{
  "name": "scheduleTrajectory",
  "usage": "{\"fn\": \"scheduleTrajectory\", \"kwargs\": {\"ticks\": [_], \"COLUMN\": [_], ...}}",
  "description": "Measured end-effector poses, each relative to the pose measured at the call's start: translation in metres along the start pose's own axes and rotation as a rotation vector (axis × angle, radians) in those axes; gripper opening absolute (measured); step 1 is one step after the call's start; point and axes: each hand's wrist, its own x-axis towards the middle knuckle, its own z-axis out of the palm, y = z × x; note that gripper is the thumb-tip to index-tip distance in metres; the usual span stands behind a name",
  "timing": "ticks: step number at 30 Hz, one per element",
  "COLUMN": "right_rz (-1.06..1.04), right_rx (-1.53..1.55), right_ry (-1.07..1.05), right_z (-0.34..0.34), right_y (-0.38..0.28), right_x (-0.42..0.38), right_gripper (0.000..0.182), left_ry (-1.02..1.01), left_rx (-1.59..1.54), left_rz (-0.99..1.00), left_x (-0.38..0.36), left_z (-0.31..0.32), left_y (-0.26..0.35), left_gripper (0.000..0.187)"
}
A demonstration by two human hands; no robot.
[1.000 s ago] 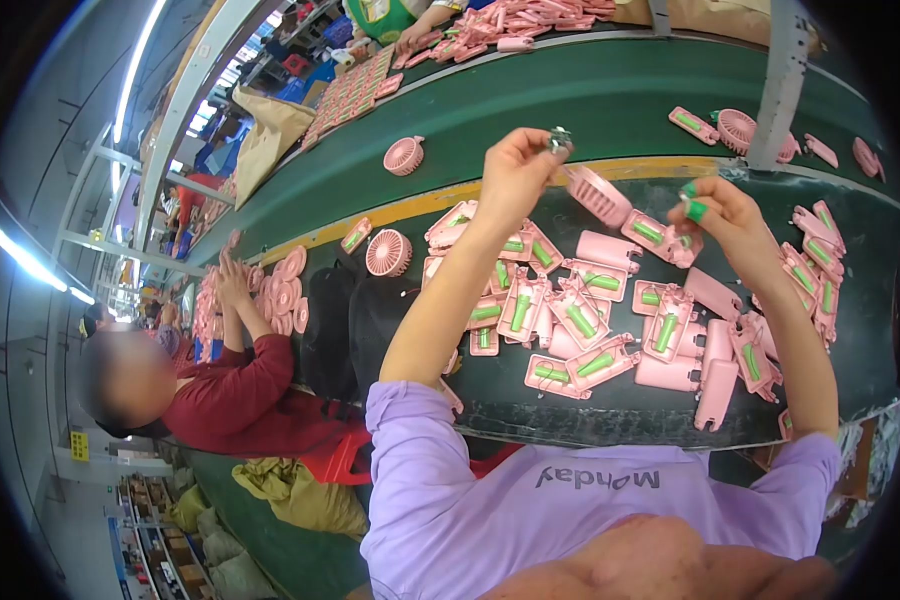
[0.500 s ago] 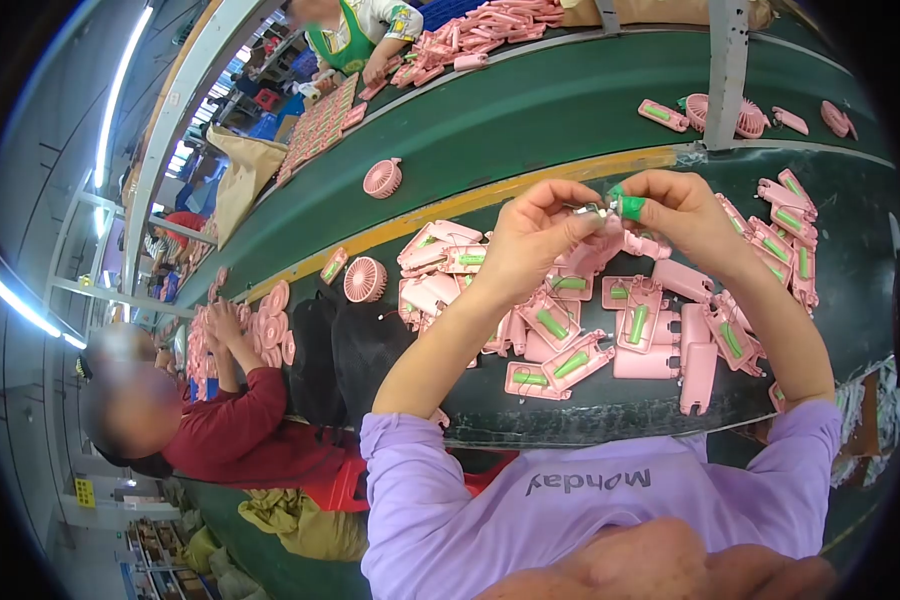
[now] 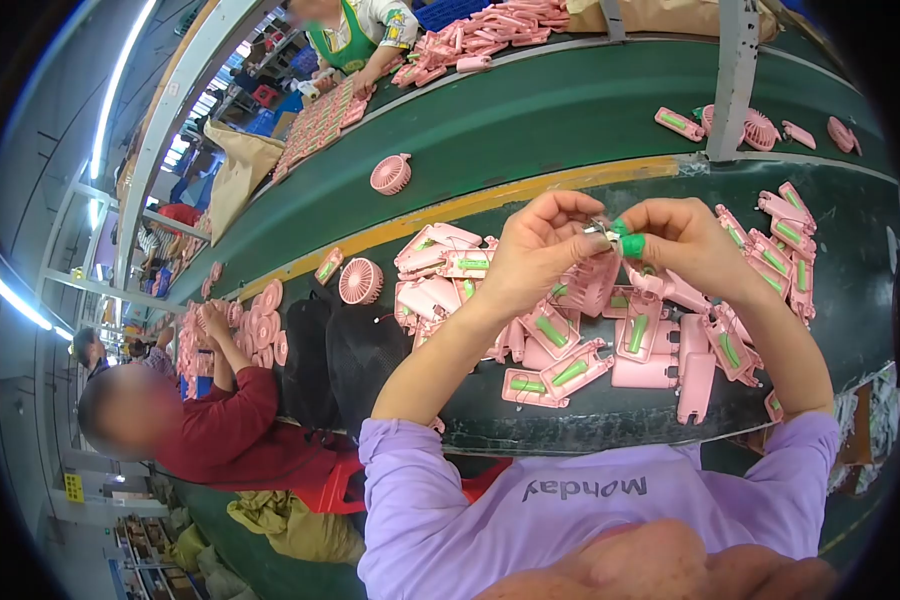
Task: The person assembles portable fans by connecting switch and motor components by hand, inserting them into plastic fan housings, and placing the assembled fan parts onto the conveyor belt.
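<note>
Two hands: metal part [image 3: 597, 228] pinched in left hand [image 3: 542, 250]; right hand [image 3: 670, 240] closed at its edge, hold partly hidden. Fan [image 3: 594, 282] seen just below. Counter [image 3: 850, 245] crowded by casings [image 3: 652, 371], bare along near edge; open belt [image 3: 530, 130] past yellow strip [image 3: 450, 209].

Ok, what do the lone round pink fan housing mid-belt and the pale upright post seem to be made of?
Fan housing: probably moulded plastic, fairly matte, judging by its fine slats and even pink. Post: likely painted metal, worn, given dark marks in its coat.
</note>
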Motion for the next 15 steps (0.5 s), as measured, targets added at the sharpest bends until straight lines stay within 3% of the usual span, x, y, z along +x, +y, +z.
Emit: {"fn": "scheduleTrajectory", "kwargs": {"ticks": [2, 5, 15], "right_rz": [0.010, -0.179, -0.180], "right_rx": [-0.068, -0.346, -0.300], "right_ry": [0.003, 0.065, 0.007], "right_z": [0.0003, 0.0021, 0.0005], "right_y": [0.0010, 0.0013, 0.0029], "right_x": [-0.0022, -0.0013, -0.0016], "right_gripper": [0.017, 0.017, 0.018], "left_ry": [0.002, -0.007, -0.033], "left_rx": [0.012, 0.058, 0.045], "left_rz": [-0.010, -0.019, -0.037], "left_x": [-0.0037, -0.0033, -0.0059], "left_z": [-0.0003, -0.0006, 0.0044], "left_y": [-0.0003, 0.0022, 0.0043], "left_gripper": [0.027, 0.027, 0.025]}}
